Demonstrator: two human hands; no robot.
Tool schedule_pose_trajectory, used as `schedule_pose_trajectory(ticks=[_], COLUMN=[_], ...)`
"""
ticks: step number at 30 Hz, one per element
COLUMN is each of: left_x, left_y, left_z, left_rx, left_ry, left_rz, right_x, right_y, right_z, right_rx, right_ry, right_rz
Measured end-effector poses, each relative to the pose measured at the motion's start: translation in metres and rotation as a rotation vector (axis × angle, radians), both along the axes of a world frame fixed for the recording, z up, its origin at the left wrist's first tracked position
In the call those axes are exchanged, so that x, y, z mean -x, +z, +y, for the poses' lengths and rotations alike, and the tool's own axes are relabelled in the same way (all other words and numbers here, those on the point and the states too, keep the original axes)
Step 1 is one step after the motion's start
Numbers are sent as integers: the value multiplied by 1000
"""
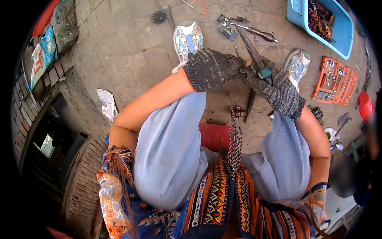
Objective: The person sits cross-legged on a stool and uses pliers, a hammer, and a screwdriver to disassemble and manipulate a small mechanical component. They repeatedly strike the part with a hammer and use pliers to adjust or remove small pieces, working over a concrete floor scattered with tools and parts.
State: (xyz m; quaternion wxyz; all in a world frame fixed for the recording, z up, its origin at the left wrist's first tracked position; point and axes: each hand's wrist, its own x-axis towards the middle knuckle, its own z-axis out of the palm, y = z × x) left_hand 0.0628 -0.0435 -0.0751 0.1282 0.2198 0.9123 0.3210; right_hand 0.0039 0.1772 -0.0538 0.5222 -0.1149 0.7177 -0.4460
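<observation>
My left hand (213, 69), in a dark grey knitted glove, is closed round a small dark piece I cannot make out, between my raised knees. My right hand (273, 85), in a matching glove, meets it from the right and grips a long dark metal tool (250, 47) with a green part (264, 73), its tip pointing up and away from me. My fingers hide where tool and piece meet. Beyond my hands lie a black-handled tool (267, 36) and small dark metal parts (229, 32). Below them is another dark bar (250, 104).
A blue bin (336, 44) of tangled material and an orange socket set (334, 79) lie right, with a red bowl (366, 102). A dark disc (158, 17) is ahead; a rock (63, 28), plastic sack (41, 59) and bricks are left. Blurred shapes, possibly a person, fill the far right edge.
</observation>
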Motion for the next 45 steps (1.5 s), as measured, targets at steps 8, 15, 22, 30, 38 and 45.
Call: schedule_pose_trajectory(ticks=[8,15,22,30,38,45], left_x=[-3,1,-6,-4,0,0], left_y=[-7,-11,-17,-14,-5,-15], left_z=[-15,-15,-18,-15,-16,-20], left_rx=[31,42,-91,-3,39,-435], left_ry=[92,109,137,134,113,273], left_rz=[-17,-406,-478,-518,-525,-666], right_x=[8,5,8,10,11,10], right_y=[-35,-35,-45,-43,-48,-43], right_z=[30,20,17,17,17,17], right_rx=[-96,-269,-200,-298,-338,-374], right_ry=[228,279,318,402,464,416], right_rz=[483,358,699,824,1050,1113])
